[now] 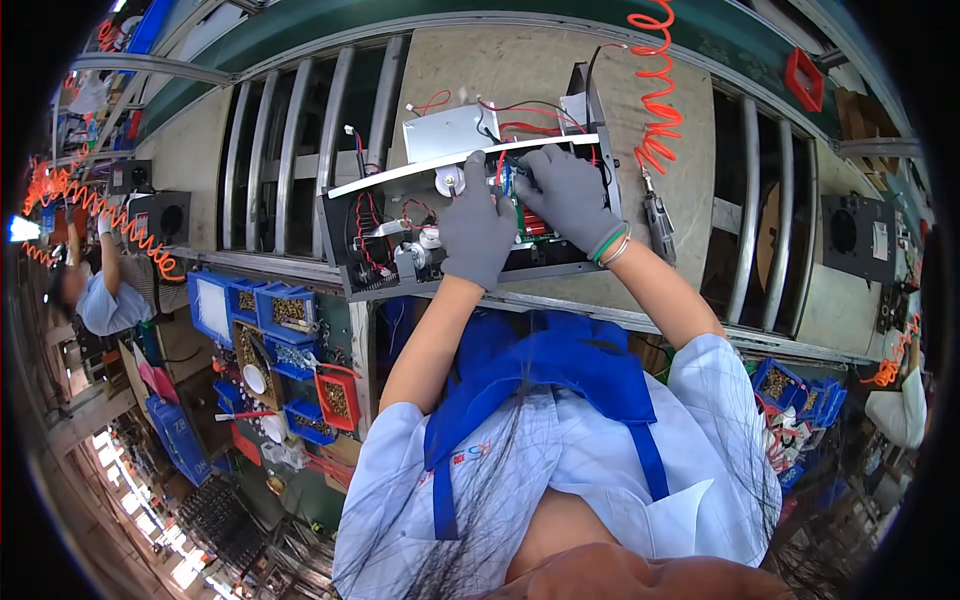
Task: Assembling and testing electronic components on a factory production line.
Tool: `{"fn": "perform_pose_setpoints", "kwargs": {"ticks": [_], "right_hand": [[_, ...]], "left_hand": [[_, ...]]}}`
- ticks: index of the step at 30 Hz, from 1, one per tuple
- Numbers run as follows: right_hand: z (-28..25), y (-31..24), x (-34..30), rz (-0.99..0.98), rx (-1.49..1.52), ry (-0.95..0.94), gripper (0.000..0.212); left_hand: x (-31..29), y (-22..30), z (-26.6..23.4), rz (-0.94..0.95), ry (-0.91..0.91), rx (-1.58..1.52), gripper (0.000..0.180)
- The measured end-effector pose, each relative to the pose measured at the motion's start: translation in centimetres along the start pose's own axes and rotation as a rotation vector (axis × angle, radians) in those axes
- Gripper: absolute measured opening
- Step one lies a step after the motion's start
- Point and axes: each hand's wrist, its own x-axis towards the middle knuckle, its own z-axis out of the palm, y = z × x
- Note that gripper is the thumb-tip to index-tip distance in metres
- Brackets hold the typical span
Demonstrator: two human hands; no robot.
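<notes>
Before me lies an opened black metal housing [375, 288], with wires, a green circuit board [537, 222] and a white strip-shaped panel [405, 172] along its far side. Grey gloves cover both hands. My left hand [477, 235] reaches over the middle of the housing, its fingertips bent around something small beside a red wire [501, 160]. Close to its right, my right hand [568, 200] pinches at a dark part next to a blue component [507, 180]. The gloves hide what either hand grips. A round white part [450, 180] sits left of my left hand.
A screwdriver-like air tool [660, 228] hangs from a coiled red hose [655, 90] at the right. Metal rollers [298, 150] flank the board. Blue bins [285, 310] and a red bin [338, 397] hold small hardware. Another black unit [858, 238] stands right; a co-worker [105, 295] is far left.
</notes>
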Motion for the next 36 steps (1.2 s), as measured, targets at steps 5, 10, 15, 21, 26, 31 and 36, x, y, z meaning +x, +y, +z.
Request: {"fn": "perform_pose_setpoints", "kwargs": {"ticks": [5, 10, 15, 21, 26, 31, 36], "right_hand": [[0.0, 0.9, 0.0, -0.107, 0.118, 0.061, 0.025], [-0.6, 1.7, -0.3, -0.139, 0.195, 0.034, 0.021], [-0.9, 2.1, -0.1, -0.127, 0.192, -0.034, 0.018], [-2.9, 2.0, 1.4, 0.012, 0.448, -0.252, 0.017], [-2.3, 2.1, 1.3, 0.04, 0.511, -0.188, 0.021], [-2.5, 2.1, 1.8, 0.085, 0.628, -0.22, 0.022], [-3.1, 2.9, 2.4, 0.11, 0.683, -0.337, 0.028]], "left_hand": [[0.4, -0.6, 2.2, 0.039, 0.049, -0.083, 0.06], [1.5, -0.3, 3.1, -0.043, 0.252, -0.306, 0.05], [2.3, 0.5, 2.9, -0.121, 0.241, -0.323, 0.048], [3.1, 0.3, 3.6, -0.056, 0.241, -0.207, 0.051], [2.8, 1.1, 1.6, -0.13, -0.05, 0.084, 0.062], [3.4, 0.3, 1.4, -0.054, -0.075, -0.068, 0.063], [3.5, 0.7, 1.5, -0.114, -0.022, -0.163, 0.064]]}}
